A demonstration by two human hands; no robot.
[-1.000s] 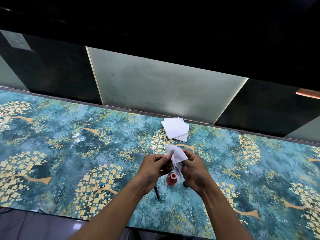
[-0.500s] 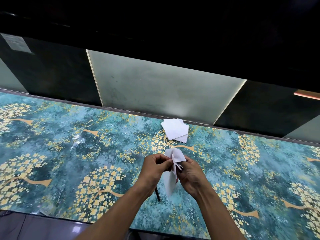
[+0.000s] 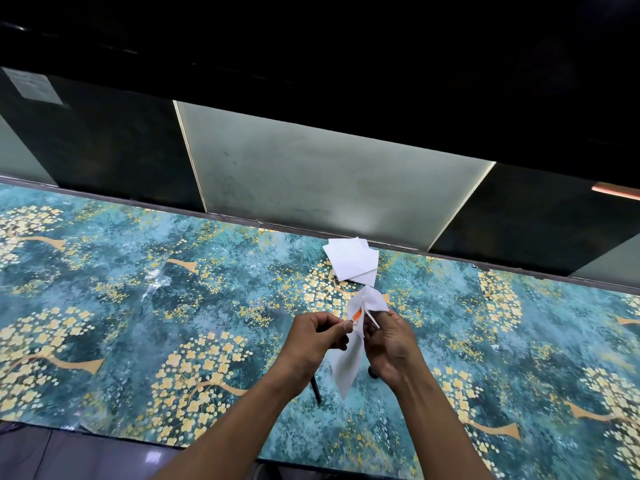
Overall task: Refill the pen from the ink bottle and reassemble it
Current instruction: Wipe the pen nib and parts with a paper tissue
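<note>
Left hand (image 3: 313,336) pinches pen section (image 3: 356,314), its axis pointing toward 1 o'clock into tissue (image 3: 349,358). Right hand (image 3: 389,341), at 3 o'clock, fingers pressed onto tissue around the tip. Wiping, likely.
</note>
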